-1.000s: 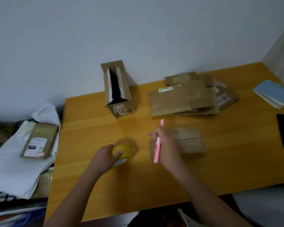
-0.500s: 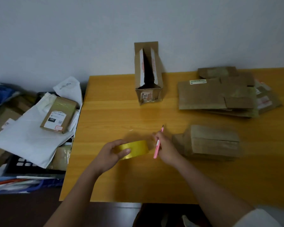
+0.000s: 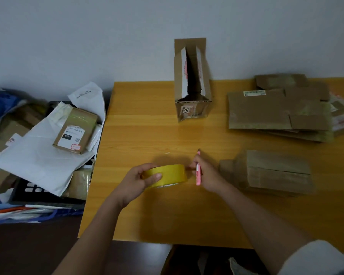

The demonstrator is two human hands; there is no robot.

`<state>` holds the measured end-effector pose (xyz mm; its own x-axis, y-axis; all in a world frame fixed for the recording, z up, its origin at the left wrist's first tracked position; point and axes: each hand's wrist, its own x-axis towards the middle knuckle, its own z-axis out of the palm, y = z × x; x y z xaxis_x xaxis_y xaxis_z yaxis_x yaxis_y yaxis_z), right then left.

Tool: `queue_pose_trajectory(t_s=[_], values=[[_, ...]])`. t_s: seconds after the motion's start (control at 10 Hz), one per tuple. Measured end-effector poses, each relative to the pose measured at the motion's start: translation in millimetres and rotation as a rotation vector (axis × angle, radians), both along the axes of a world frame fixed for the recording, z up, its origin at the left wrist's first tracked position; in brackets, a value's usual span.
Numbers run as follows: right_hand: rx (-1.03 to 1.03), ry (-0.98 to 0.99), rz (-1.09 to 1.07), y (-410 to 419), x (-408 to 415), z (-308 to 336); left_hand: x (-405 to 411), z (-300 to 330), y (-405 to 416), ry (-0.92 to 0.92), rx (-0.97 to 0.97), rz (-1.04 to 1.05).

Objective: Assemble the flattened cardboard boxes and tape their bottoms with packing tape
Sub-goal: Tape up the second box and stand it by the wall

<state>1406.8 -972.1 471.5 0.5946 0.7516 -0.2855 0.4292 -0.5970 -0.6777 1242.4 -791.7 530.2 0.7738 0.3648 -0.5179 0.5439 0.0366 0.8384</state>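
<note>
Roughly, per item:
L hand (image 3: 136,180): gripped yellow tape roll (image 3: 167,175) w/ thumb on its side, prob. steadying it so the end could be found.
R hand (image 3: 206,173): fingers curled round pink cutter (image 3: 198,171), fingertips at roll's edge, likely picking at the tape end.
Folded box (image 3: 266,171): just right of R hand, on wooden surface (image 3: 147,132); matte brown cardboard, flaps closed, awaiting tape.
Flat boxes (image 3: 276,110): stacked at the back right, creased, old glossy tape.
Tall box (image 3: 191,80): upright at rear, torn open.
</note>
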Motion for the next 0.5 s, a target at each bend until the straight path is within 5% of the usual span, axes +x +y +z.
queue_pose_trajectory(t_s=[0.4, 0.5], values=[[0.023, -0.063, -0.010, 4.9, 6.2, 6.2, -1.0, -5.4, 5.9, 0.011, -0.054, 0.007], [-0.005, 0.175, -0.058, 3.1, 6.6, 16.9, -0.2, -4.3, 4.5, 0.020, -0.075, 0.007]])
